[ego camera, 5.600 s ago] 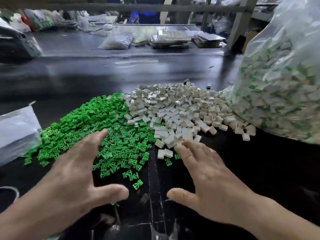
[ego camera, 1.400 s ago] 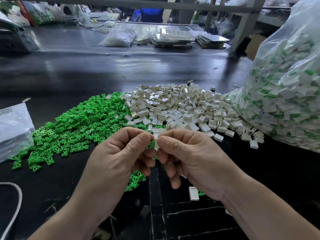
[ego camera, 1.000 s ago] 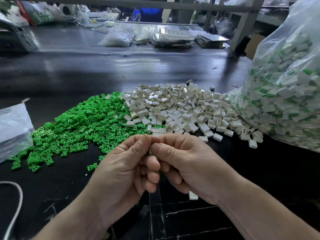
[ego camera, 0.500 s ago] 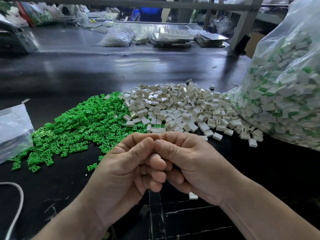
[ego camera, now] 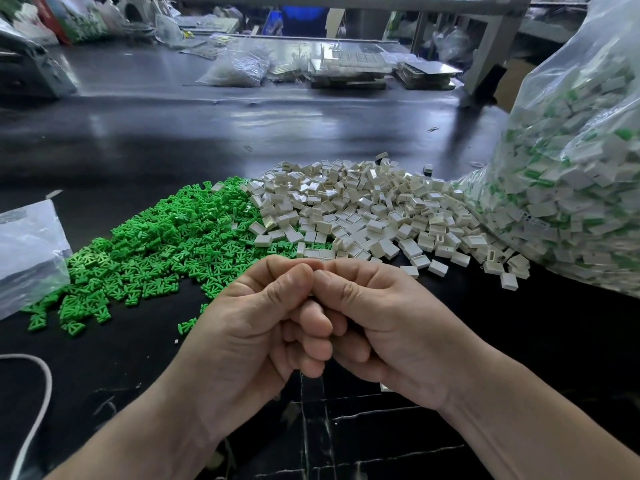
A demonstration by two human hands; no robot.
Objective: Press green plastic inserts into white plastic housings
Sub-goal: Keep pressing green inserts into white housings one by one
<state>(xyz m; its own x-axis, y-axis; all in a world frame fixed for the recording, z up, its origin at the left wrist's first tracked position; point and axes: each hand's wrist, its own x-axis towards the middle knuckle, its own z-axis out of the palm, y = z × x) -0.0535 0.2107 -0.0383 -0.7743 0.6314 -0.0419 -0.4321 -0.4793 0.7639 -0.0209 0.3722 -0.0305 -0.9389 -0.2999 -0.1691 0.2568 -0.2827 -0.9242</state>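
Note:
My left hand [ego camera: 256, 327] and my right hand [ego camera: 391, 323] are pressed together over the near part of the black table [ego camera: 561, 348]. All fingers are curled and the two thumb tips meet at the top. The piece they squeeze is hidden between the thumbs and forefingers. Beyond the left hand spreads a pile of loose green inserts [ego camera: 166, 244]. Beyond the right hand is a pile of white housings [ego camera: 363, 209], touching the green pile along one edge.
A big clear bag [ego camera: 571, 174] of white housings with green inserts stands at the right. A smaller clear bag [ego camera: 27, 247] lies at the left edge, and a white cord [ego camera: 38, 403] curls at the near left. Bags and trays lie across the far table.
The hands came in from spread over the piles, met with a white housing and a green insert pinched between them, and closed tighter until the piece disappeared behind the thumbs.

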